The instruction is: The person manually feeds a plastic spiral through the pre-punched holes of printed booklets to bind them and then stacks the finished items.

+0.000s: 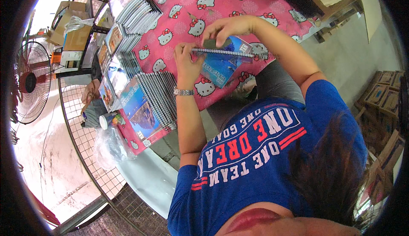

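A blue-covered spiral notebook (219, 67) lies near the table's front edge, its two sides angled away from a wire coil (226, 53). The coil runs across it and sticks out past its right end. At the coil's left end, my left hand (188, 61) grips the notebook, a metal watch on that wrist. My right hand (228, 27) reaches over from the right, fingers curled onto the notebook's far side, which shows dark green and blue. Part of that far side is hidden under the right hand.
Stacks of spiral notebooks (147, 104) line the left side of the pink patterned table cover (164, 35). Beside them are a white cup (103, 122) and a clear plastic bag (108, 146). A fan (30, 82) stands at far left; cardboard boxes (379, 95) are piled at right.
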{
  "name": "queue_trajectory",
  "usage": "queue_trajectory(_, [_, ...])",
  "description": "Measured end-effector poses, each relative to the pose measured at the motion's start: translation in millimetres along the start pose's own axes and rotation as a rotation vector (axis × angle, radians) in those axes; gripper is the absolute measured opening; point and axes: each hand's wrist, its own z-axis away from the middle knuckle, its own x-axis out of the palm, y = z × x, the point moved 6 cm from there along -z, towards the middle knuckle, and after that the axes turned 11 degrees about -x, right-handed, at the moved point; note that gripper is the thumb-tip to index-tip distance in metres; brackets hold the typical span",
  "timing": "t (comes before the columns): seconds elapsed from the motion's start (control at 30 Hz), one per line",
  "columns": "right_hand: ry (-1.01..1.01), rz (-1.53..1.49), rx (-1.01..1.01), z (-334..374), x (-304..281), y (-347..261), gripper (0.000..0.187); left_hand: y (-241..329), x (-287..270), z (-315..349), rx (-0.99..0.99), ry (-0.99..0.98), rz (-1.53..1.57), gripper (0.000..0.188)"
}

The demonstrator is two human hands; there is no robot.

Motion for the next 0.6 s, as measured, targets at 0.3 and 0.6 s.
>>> queue_trajectory(0.3, [-0.011,0.040,0.015,-4,-8,5,0.056,-6,13,-8,-0.088,-0.187,0.233,0.037])
queue_trajectory(0.6, [0.086,-0.210,-0.157,-3,-4,-5,0.049,-14,23,-8,-0.119,-0.208,0.364,0.034])
